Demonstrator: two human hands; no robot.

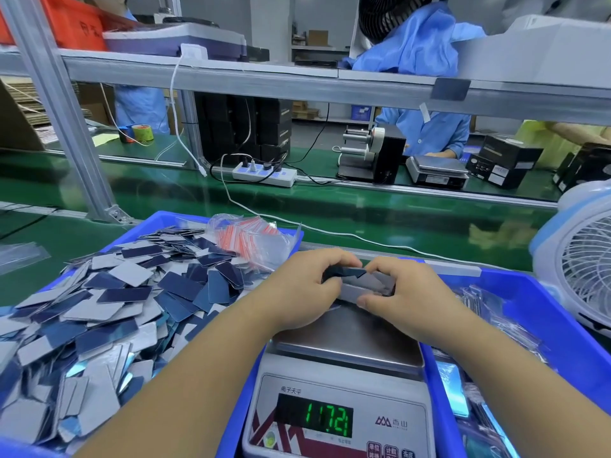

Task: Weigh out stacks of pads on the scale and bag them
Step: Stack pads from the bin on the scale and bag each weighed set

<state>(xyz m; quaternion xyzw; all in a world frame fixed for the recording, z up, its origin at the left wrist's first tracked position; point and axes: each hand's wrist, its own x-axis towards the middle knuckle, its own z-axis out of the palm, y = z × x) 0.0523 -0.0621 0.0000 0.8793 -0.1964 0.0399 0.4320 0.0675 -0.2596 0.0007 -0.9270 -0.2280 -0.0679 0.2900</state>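
Both hands meet over the far edge of the scale [340,375], above its steel platform. The left hand [297,292] and the right hand [406,292] together hold a stack of pads [360,285], grey with dark faces. The fingers of each hand are curled around the stack, thumbs on the near side, so both hands are clamped on it. Whether the stack rests on the platform or is held just above it cannot be told. The green display [327,419] on the near face of the scale reads 117.21.

The scale stands between two blue bins. The left bin [155,223] is heaped with loose pads [109,312], some showing a grey face and others a dark blue face, lying at all angles. At the far right corner of this bin lies a bundle of clear zip bags [254,242] with red seal strips. The right bin [562,312] holds clear bagged items, partly hidden by the right forearm.

A small white and blue fan [582,259] stands just beside the right bin on the right. Beyond the bins runs a green conveyor belt [363,209], crossed by a white cable [330,231]. On the counter far across the belt sit a white power strip [264,175] and a second scale [436,170].
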